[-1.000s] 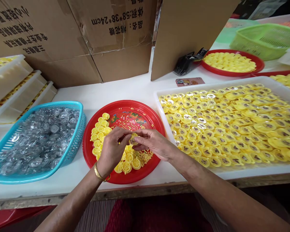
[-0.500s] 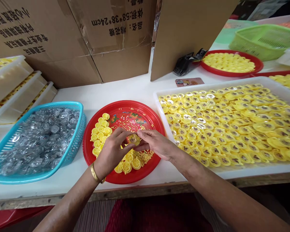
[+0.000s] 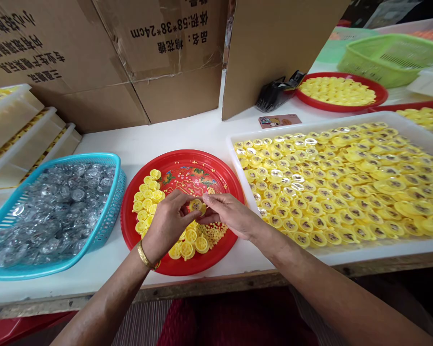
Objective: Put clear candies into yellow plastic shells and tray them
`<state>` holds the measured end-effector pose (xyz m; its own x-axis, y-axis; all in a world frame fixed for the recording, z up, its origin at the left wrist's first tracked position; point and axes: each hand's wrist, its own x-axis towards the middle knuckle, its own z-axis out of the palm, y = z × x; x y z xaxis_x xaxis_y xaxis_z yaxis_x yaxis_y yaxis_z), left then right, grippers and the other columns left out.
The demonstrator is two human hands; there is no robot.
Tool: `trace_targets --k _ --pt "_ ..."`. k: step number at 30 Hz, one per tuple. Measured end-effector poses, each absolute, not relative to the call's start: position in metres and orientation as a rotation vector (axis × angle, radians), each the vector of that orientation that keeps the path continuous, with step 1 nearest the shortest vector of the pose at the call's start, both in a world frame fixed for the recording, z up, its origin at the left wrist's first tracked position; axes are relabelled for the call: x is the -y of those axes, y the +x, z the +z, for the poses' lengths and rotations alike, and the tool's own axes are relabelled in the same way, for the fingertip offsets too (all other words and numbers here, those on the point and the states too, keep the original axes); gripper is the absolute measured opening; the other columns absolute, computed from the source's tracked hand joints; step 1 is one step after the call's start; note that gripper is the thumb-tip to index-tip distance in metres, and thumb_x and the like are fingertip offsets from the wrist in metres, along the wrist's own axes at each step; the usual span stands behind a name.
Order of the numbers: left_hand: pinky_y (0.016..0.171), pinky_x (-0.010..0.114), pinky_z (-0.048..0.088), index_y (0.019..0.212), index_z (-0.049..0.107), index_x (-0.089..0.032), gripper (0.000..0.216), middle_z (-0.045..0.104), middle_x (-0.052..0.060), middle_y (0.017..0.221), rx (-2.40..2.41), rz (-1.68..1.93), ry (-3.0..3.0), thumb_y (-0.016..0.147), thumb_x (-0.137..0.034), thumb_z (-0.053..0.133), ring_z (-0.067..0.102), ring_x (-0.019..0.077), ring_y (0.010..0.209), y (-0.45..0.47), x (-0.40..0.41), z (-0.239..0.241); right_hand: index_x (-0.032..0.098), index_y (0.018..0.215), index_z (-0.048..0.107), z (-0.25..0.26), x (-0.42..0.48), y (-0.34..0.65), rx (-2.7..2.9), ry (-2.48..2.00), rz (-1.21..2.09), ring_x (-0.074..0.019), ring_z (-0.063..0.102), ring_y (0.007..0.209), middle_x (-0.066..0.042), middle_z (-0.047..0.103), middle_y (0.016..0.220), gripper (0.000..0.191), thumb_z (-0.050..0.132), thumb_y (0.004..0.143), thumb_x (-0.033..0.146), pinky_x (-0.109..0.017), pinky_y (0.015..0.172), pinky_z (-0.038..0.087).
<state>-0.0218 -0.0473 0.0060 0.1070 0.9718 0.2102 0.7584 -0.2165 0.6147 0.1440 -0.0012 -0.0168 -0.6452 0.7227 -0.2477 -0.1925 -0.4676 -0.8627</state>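
Over the red tray (image 3: 220,252), a small round yellow cup with a clear cover (image 3: 197,206) is held between my two hands. My left hand (image 3: 168,218), with a gold bracelet at the wrist, grips it from the left between thumb and fingers. From the right, the thumb and fingers of my right hand (image 3: 229,214) close on the same piece. Below them on the tray sit open yellow cups (image 3: 186,249), those in front filled with small beads. Loose yellow beads (image 3: 215,234) lie beside these cups. My fingers partly hide the held piece.
At left stands a blue basket (image 3: 118,192) of clear plastic covers (image 3: 57,211), near stacked white bins (image 3: 14,139). A white tray (image 3: 241,168) of covered yellow cups (image 3: 317,192) is at right. Cardboard boxes (image 3: 180,96) stand behind; a card (image 3: 279,121) lies before a black dispenser (image 3: 276,93).
The held cup has turned slightly, its clear cover now facing me more. Both hands keep their hold over the tray. The whole view has shifted a little.
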Motion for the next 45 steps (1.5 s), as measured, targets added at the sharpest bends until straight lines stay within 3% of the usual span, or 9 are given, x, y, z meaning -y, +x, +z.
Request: trace_targets --k 11,16,19,27,29,34,38,45 --pt "0.055 0.024 0.040 0.078 0.064 -0.016 0.009 0.056 -0.001 0.070 -1.702 0.890 1.939 0.079 -0.023 0.069 0.051 0.0103 0.059 -0.013 0.047 0.005 0.016 0.089 0.071 -0.017 0.003 0.139 1.204 -0.994 1.982 -0.0124 0.066 0.071 -0.004 0.069 0.082 0.023 0.071 0.077 0.035 -0.029 0.069 0.059" --pt "0.053 0.024 0.047 0.095 0.066 -0.016 0.025 0.062 0.000 0.070 -1.569 1.041 1.412 0.078 -0.034 0.068 0.057 0.0115 0.058 -0.010 0.046 0.003 0.016 0.097 0.069 -0.014 0.001 0.143 1.221 -0.886 1.942 -0.0138 0.068 0.077 -0.005 0.070 0.091 0.026 0.069 0.078 0.034 -0.034 0.078 0.059" --pt "0.051 0.024 0.050 0.089 0.065 -0.014 0.030 0.064 0.000 0.066 -1.483 1.128 1.123 0.075 -0.040 0.071 0.061 0.0125 0.055 -0.009 0.047 0.000 0.017 0.106 0.066 -0.016 0.002 0.143 1.316 -0.872 1.882 -0.0155 0.069 0.079 -0.005 0.070 0.093 0.030 0.066 0.081 0.033 -0.040 0.083 0.058" --pt "0.053 0.024 0.053 0.077 0.063 -0.014 0.027 0.065 0.000 0.068 -1.408 1.232 0.995 0.068 -0.036 0.076 0.061 0.0112 0.055 -0.008 0.048 -0.003 0.024 0.101 0.069 -0.015 0.009 0.143 1.740 -0.997 1.263 -0.0196 0.065 0.091 -0.006 0.070 0.100 0.019 0.064 0.083 0.030 -0.038 0.080 0.054" --pt "0.054 0.024 0.053 0.081 0.062 -0.015 0.027 0.063 -0.001 0.068 -1.394 1.226 1.035 0.070 -0.036 0.075 0.061 0.0110 0.057 -0.009 0.048 -0.004 0.024 0.100 0.069 -0.014 0.008 0.143 1.692 -0.981 1.306 -0.0191 0.065 0.091 -0.006 0.070 0.100 0.018 0.063 0.083 0.027 -0.038 0.081 0.054" --pt "0.052 0.024 0.053 0.112 0.055 -0.020 0.044 0.059 -0.002 0.078 -1.460 1.151 1.179 0.076 -0.039 0.070 0.061 0.0121 0.064 -0.006 0.045 -0.006 0.020 0.099 0.066 -0.017 0.005 0.143 1.328 -0.903 1.708 -0.0164 0.068 0.084 -0.003 0.069 0.093 0.020 0.065 0.079 0.024 -0.038 0.081 0.058" --pt "0.060 0.027 0.054 0.096 0.062 -0.015 0.029 0.065 0.003 0.077 -1.535 1.015 1.341 0.085 -0.042 0.058 0.064 0.0149 0.066 0.000 0.043 -0.003 0.019 0.096 0.065 -0.019 0.003 0.145 1.188 -0.898 1.789 -0.0147 0.068 0.079 -0.001 0.068 0.088 0.021 0.069 0.075 0.024 -0.034 0.077 0.059" --pt "0.061 0.026 0.052 0.079 0.066 -0.012 0.034 0.067 0.005 0.070 -1.301 1.013 1.001 0.079 -0.045 0.065 0.063 0.0139 0.063 -0.011 0.038 0.004 0.019 0.106 0.062 -0.006 0.003 0.146 1.100 -0.932 1.918 -0.0161 0.071 0.074 -0.005 0.068 0.093 0.032 0.065 0.082 0.041 -0.040 0.081 0.059"
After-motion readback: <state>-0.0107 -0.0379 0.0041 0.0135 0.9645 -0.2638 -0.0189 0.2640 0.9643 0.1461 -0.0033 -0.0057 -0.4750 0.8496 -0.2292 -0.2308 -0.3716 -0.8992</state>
